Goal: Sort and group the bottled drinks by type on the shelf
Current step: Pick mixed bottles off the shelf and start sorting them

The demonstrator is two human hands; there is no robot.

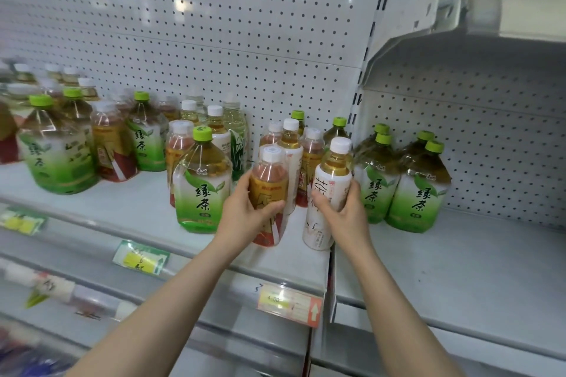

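Note:
My left hand grips a bottle of reddish tea with an orange and red label and a white cap at the front of the white shelf. My right hand holds a white-labelled bottle of pale yellow tea just to its right. Both bottles stand upright, close together. A large green tea bottle with a green cap stands left of my left hand. Several more green tea bottles are grouped on the right shelf section. Mixed bottles stand behind my hands.
More mixed bottles crowd the shelf's left part. A pegboard back wall rises behind. An upper shelf overhangs the right section. Price tags line the shelf's front rail. Lower shelves hold blurred goods at the bottom left.

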